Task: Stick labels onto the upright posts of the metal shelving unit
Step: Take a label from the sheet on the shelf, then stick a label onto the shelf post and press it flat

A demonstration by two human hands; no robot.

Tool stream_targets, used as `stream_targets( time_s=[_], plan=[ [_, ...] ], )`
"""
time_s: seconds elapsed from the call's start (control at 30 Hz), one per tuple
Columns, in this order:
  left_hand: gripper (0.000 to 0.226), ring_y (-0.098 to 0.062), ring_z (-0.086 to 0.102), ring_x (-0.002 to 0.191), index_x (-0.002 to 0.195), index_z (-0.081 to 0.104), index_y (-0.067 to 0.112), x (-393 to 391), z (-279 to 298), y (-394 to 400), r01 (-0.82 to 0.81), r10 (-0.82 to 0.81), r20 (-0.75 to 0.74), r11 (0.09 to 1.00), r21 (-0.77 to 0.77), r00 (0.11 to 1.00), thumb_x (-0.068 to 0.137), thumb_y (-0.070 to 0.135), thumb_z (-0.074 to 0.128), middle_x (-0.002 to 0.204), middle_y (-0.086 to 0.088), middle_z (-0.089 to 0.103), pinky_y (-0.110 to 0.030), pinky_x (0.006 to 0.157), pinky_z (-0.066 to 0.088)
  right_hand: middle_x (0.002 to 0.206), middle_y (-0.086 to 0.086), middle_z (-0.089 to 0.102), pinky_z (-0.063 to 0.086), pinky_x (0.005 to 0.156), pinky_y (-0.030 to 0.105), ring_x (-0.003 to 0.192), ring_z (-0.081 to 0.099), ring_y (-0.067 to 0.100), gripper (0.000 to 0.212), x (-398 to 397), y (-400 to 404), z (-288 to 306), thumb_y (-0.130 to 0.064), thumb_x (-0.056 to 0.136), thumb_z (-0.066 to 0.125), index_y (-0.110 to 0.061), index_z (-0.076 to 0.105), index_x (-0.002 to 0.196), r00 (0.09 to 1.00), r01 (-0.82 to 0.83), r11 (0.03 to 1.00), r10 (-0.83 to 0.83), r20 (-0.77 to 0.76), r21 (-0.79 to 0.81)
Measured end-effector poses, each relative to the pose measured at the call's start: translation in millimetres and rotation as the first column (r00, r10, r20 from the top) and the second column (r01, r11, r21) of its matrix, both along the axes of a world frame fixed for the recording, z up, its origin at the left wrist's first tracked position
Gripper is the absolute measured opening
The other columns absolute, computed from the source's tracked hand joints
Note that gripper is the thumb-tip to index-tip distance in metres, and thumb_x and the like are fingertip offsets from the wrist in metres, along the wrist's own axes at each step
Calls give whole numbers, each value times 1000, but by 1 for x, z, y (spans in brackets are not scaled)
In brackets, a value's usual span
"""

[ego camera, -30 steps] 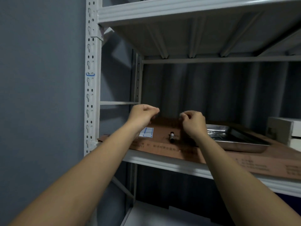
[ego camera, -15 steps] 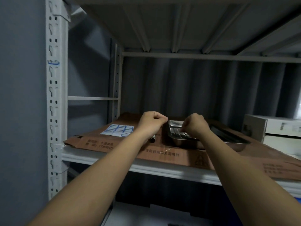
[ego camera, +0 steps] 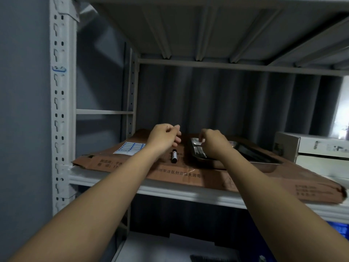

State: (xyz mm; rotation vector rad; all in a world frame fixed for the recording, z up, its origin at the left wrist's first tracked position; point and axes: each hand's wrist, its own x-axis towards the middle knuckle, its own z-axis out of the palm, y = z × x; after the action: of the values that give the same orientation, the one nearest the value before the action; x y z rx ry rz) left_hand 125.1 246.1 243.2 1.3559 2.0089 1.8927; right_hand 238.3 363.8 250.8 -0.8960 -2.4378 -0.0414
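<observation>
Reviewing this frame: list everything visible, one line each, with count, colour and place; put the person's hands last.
front post: 1, white, left edge
label: 1, blue-edged, stuck on front post
rear post: 1, white, back left
cardboard: 1, brown, flat on shelf
label sheet: 1, blue and white, on cardboard, left
marker: 1, black, on cardboard
metal tray: 1, silver, on cardboard
boxes: 2, white, stacked at right
left hand: fingers curled, above marker
right hand: fingers curled, over tray

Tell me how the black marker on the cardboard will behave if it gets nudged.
The black marker is round and lies flat on the cardboard sheet, so it would likely roll sideways. It looks small and probably light. Its body seems rigid, unlikely to bend.
</observation>
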Motion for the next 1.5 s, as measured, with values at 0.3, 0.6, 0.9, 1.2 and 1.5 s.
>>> stream_targets(
  time_s=[0.3,0.6,0.9,1.2,1.5],
  plan=[
    [18,-7,47,64,76,48,17,-39,8,-75,-331,344,-162,938,104,925,87,20,62,67,8,50,-24,56,29,103,10,53,42,75,36,92,54,28,13,-52,-85,13,-13,90,58,-10,50,100,903,-274,956,294,-313,107],
    [20,-14,49,81,101,61,15,-123,22,-178,-580,621,-210,783,226,755,94,13,43,111,-8,53,-19,73,32,110,7,63,51,85,39,99,59,22,18,-153,-180,32,-14,93,55,-13,62,109,707,-532,824,559,-434,194],
    [34,-23,52,114,127,54,11,-184,30,-194,-573,608,-253,794,206,752,96,13,41,127,-11,51,-27,98,37,101,2,60,48,75,36,99,54,21,18,-235,-207,76,-23,93,57,-17,71,103,709,-433,789,596,-377,435],
    [44,-21,46,123,137,44,16,-200,52,-173,-467,555,-272,821,328,786,94,24,52,136,-5,45,-28,99,36,135,4,40,46,92,38,123,39,23,49,-264,-203,104,-16,86,64,-19,48,132,675,-360,799,579,-457,481],
    [41,-19,56,114,134,45,23,-213,62,-171,-396,463,-190,866,306,866,94,25,54,129,2,57,-27,90,44,110,9,70,55,89,45,98,69,22,35,-282,-200,113,2,89,57,-14,62,120,462,-805,575,452,-763,-147]
  ],
)
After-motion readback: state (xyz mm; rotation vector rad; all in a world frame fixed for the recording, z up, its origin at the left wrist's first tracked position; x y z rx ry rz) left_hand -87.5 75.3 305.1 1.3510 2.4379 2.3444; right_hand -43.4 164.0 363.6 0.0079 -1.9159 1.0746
